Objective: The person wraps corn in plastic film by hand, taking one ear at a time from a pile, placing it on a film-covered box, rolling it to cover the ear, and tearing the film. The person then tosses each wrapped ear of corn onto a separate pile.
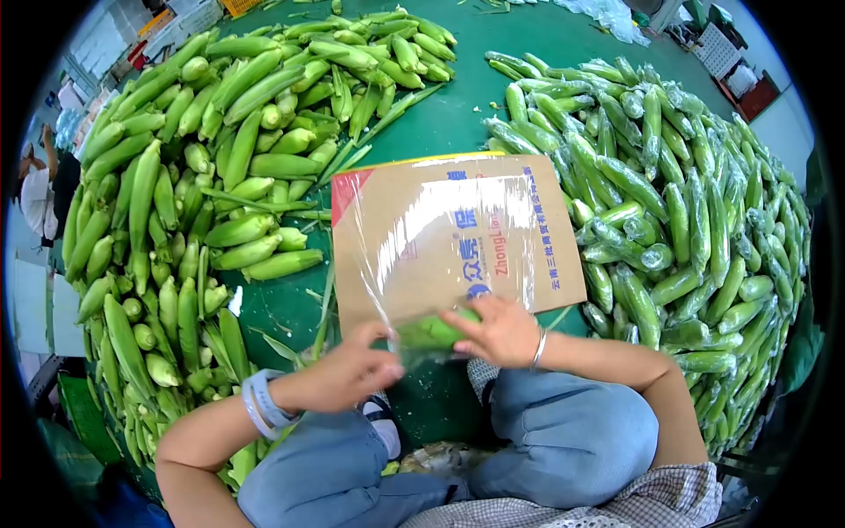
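An ear of corn [429,333] in its green husk lies at the front edge of a flat cardboard box [414,238], with clear plastic film [374,286] about it. My right hand [503,334] has its fingers closed over the right end of the ear. At the ear's left end, my left hand [359,368] pinches the film, slightly smeared by motion. The film stretches over the printed top of the box, up from my left hand. My fingers partly hide the ear.
A large heap of unwrapped corn [238,158] rises on the left. Film-wrapped ears [669,202] are piled on the right. The green surface [471,79] shows between the heaps. My bent knees [572,431] flank the near side. Another person [40,194] is at the far left.
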The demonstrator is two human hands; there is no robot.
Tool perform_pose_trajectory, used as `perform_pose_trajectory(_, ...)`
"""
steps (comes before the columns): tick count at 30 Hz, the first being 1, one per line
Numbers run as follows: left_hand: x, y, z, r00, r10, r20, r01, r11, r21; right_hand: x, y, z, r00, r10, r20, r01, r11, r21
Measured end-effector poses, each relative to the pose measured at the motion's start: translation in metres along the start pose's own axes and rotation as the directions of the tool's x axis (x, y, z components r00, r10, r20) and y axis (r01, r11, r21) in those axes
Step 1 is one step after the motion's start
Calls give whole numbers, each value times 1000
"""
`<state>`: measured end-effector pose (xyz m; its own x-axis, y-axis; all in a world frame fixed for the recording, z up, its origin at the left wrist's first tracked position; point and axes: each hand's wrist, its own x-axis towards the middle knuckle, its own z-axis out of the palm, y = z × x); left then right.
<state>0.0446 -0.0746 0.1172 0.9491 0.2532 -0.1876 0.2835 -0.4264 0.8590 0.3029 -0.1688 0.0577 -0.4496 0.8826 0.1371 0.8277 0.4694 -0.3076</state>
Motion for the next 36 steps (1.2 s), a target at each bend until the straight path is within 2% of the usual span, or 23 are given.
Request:
perform_pose_trajectory(1, 5, 8, 13, 999, 42, 27, -43, 998, 45, -4, -11, 2, 993, 55, 107, -64, 995, 80)
perform_pose_trajectory(2, 16, 3, 23, 999, 41, 24, -42, 999, 35, 2, -15, 1, 994, 59, 96, -68, 994, 88)
perform_pose_trajectory(4, 44, -12, 37, 997, -43, 58, 21, 940, 341, 22, -12, 0, 998, 51, 40, -52, 998, 34)
perform_pose_trajectory(5, 54, -7, 37, 998, -37, 54, 17, 939, 344, 35, -3, 2, 999, 37, 2, -37, 999, -31)
perform_pose_trajectory(7, 75, 6, 42, 985, 49, -165, 116, 522, 845, 72, 30, 10, 974, 226, 32, -216, 959, -183)
perform_pose_trajectory(9, 95, 21, 49, 953, 193, -235, 152, 367, 918, 117, 75, 19, 957, 169, -237, -260, 863, -434)
perform_pose_trajectory(11, 113, 12, 48, 948, 211, -237, 134, 412, 901, 151, 108, 7, 938, 318, -140, -347, 855, -386)
perform_pose_trajectory(13, 141, -16, 36, 880, 170, -444, 372, 333, 866, 178, 124, -22, 822, 569, -25, -558, 797, -232)
perform_pose_trajectory(15, 167, -30, 4, 886, 41, -461, 416, 368, 832, 189, 139, -36, 809, 583, 77, -542, 790, -288)
perform_pose_trajectory(17, 189, -52, -31, 891, -128, -436, 418, 609, 675, 190, 150, -37, 785, 599, 158, -524, 778, -347)
perform_pose_trajectory(19, 199, -64, -45, 886, -42, -461, 370, 662, 651, 191, 156, -30, 697, 629, 344, -516, 773, -369)
perform_pose_trajectory(21, 201, -71, -53, 876, 32, -480, 318, 711, 627, 192, 154, -32, 674, 657, 339, -555, 753, -354)
perform_pose_trajectory(23, 192, -67, -48, 974, -90, -207, 162, 917, 366, 190, 144, -41, 610, 687, 395, -636, 722, -273)
perform_pose_trajectory(25, 162, -60, -7, 982, 89, -167, -18, 923, 383, 190, 161, -17, 655, 689, 311, -619, 725, -301)
perform_pose_trajectory(26, 152, -69, 5, 995, -52, 81, -5, 814, 580, 186, 166, -12, 671, 680, 295, -619, 733, -284)
perform_pose_trajectory(27, 132, -17, -3, 951, -192, 243, 30, 839, 544, 182, 168, -11, 685, 674, 278, -618, 739, -268)
perform_pose_trajectory(28, 122, -48, 12, 820, -171, 546, -37, 937, 348, 174, 159, -18, 668, 692, 275, -665, 720, -197)
perform_pose_trajectory(29, 111, -21, 15, 525, -105, 844, -116, 974, 193, 166, 156, -11, 663, 698, 271, -673, 714, -193)
perform_pose_trajectory(31, 71, -26, 34, 277, 30, 960, 217, 972, -93, 144, 152, 11, 769, 636, 63, -630, 771, -92)
perform_pose_trajectory(33, 30, -27, 35, 662, 144, 735, 346, 812, -470, 114, 141, 26, 863, 498, -88, -506, 848, -157)
perform_pose_trajectory(34, 15, -17, 23, 716, 47, 696, 559, 560, -612, 94, 135, 43, 900, 387, -203, -383, 922, 60)
perform_pose_trajectory(35, 5, -9, 11, 721, -83, 688, 685, 240, -688, 81, 118, 40, 921, 389, -8, -385, 914, 126)
perform_pose_trajectory(36, -1, -18, 8, 839, -125, 529, 540, 314, -781, 62, 91, 46, 954, 296, -55, -267, 915, 302)
